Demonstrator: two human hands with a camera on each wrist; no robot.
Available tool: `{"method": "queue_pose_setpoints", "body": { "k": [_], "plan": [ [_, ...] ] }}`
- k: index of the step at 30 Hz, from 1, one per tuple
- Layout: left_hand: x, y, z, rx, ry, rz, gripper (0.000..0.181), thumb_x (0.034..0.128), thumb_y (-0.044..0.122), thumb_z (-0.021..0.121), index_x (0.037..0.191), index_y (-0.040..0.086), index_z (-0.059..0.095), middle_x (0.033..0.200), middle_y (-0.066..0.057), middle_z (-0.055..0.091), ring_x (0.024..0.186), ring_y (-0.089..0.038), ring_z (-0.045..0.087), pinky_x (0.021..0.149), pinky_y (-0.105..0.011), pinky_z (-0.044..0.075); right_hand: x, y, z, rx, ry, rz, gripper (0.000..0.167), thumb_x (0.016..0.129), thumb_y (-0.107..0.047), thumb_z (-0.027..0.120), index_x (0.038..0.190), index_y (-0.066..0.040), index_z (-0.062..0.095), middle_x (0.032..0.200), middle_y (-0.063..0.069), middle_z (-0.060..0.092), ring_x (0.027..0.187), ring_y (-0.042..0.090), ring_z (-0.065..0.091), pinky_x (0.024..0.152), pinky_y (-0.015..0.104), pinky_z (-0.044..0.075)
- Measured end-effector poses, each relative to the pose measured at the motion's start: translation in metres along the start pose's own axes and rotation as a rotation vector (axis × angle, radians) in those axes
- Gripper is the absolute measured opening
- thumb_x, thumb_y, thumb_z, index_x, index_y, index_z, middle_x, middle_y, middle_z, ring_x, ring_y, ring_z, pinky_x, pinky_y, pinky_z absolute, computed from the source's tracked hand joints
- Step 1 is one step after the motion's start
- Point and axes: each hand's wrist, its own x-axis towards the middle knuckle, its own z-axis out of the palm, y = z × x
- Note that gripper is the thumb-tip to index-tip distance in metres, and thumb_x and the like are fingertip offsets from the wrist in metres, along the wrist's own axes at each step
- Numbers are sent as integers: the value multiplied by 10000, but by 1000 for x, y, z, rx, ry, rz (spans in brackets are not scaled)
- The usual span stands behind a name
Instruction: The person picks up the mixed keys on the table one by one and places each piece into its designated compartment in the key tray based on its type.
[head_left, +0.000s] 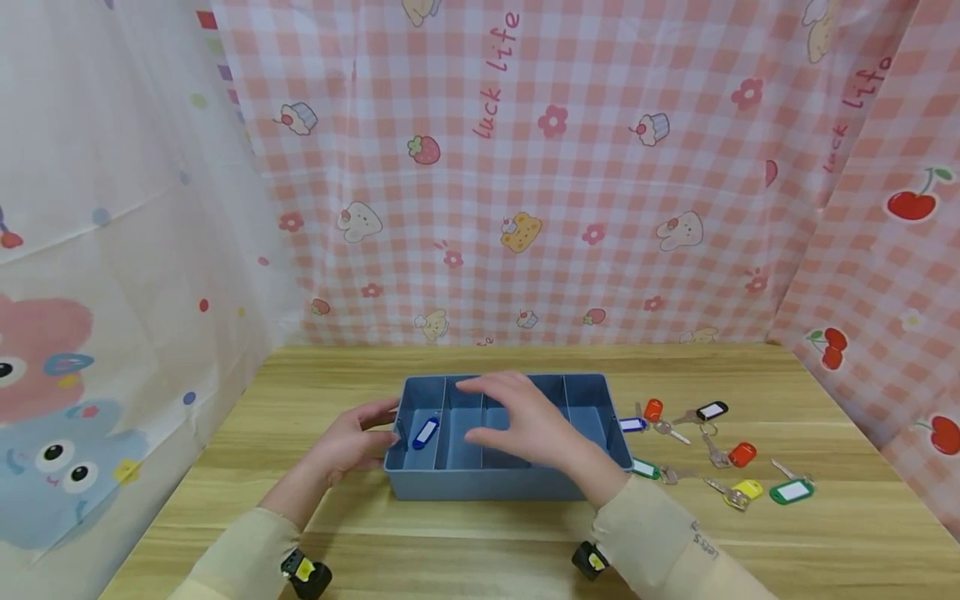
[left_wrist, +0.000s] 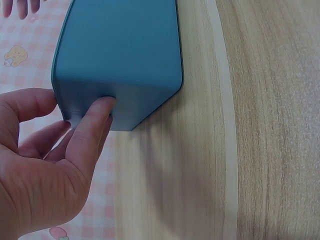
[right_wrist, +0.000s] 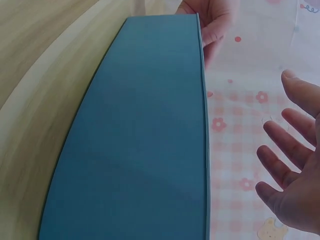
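Observation:
A blue-grey divided tray point(head_left: 510, 485) with several compartments stands on the table. In its leftmost compartment lies a blue key tag point(head_left: 426, 433) with a white label. My left hand point(head_left: 358, 442) holds the tray's left end, with the thumb at the rim and a finger on the outer end wall in the left wrist view. My right hand point(head_left: 525, 421) is raised above the middle compartments, fingers spread and holding nothing. The right wrist view shows this hand point(right_wrist: 300, 175) apart from the tray's side wall point(right_wrist: 135, 125).
Right of the tray lie several keys with tags: red tags point(head_left: 742, 454), a black one point(head_left: 712, 410), a yellow one point(head_left: 746, 491), green tags point(head_left: 792, 491) and a blue one point(head_left: 633, 425). Patterned curtains point(head_left: 480, 192) hang behind and beside the wooden table point(head_left: 315, 383).

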Motion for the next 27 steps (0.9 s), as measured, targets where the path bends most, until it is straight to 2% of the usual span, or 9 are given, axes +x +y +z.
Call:
{"method": "queue_pose_setpoints", "body": {
  "k": [12,27],
  "plan": [
    [1,-1,-1,11,10,-5,604,932,-33,584,1504,54,411,1472,-265,421,1231,-415,522,857,-503,551,-25,16,-22,-68,65,-7,600,832,-258,814,1377,-150,587,1355,41,590,1267,286,473,1012,552,425],
    [2,-1,-1,5,5,-5,606,931,-30,580,1506,46,405,1472,-270,420,1240,-428,521,866,-517,543,-58,45,-49,-73,123,-39,600,804,-178,833,1349,-93,597,1343,68,596,1245,310,481,967,569,443]
  ]
}}
